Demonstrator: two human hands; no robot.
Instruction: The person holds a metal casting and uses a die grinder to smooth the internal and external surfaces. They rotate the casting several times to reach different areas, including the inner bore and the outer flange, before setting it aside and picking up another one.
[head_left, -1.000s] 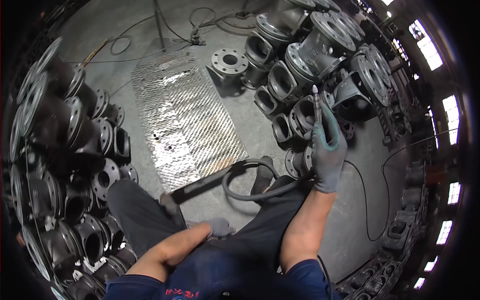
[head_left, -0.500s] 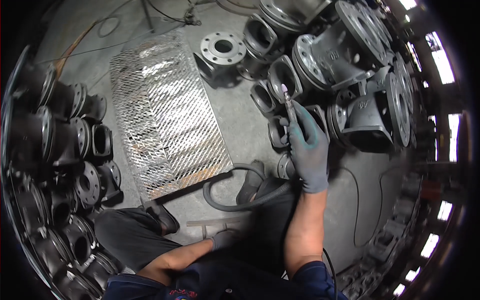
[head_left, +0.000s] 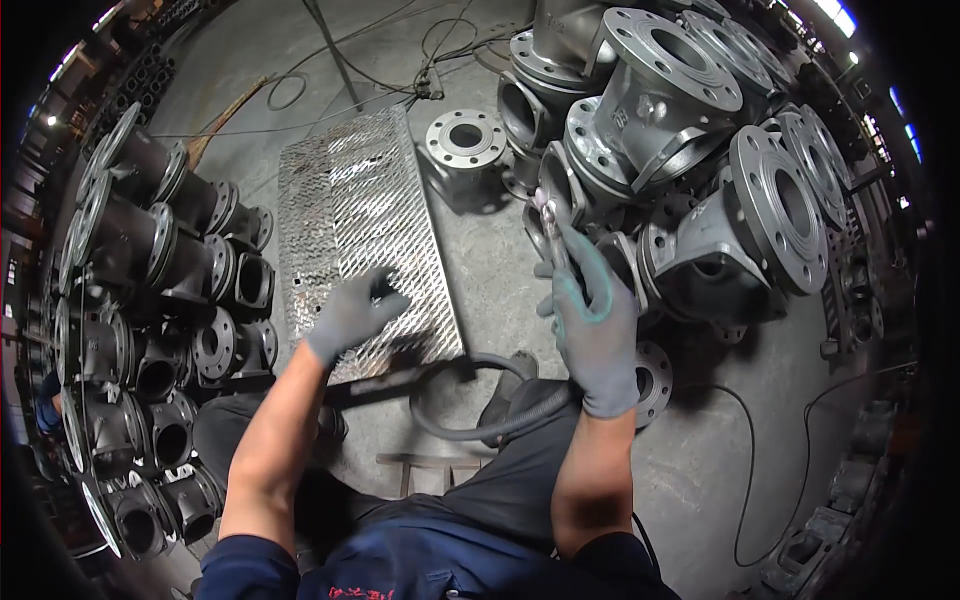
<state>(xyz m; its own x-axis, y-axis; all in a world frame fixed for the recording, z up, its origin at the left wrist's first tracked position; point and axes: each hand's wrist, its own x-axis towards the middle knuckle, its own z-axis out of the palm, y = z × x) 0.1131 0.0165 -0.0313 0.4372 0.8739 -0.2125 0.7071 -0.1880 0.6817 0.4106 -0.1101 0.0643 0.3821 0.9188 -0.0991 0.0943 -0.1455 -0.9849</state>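
Note:
In my right hand [head_left: 597,320], gloved in grey and teal, is a slim die grinder [head_left: 552,236] with a pinkish grinding stone at its tip. The stone points away from me, overlapping the square opening of a grey cast valve body [head_left: 561,180]; contact cannot be made out. My left hand [head_left: 358,315], in a grey glove, hovers over the near part of an expanded-metal platform [head_left: 365,215]. Its fingers are bent and apart, and nothing shows in them. A ribbed grey hose [head_left: 490,433] loops between my legs below the right hand.
Flanged castings [head_left: 675,130] crowd the right side, stacked on one another. More valve bodies [head_left: 160,240] are piled at the left. One flanged casting [head_left: 466,138] stands beyond the platform's right edge. Cables [head_left: 425,85] tangle at the back, and a thin cable [head_left: 748,450] curves across the right floor.
My left hand has come up from my lap and reached forward over the platform. The right hand with the grinder has shifted slightly left and nearer. The view has turned.

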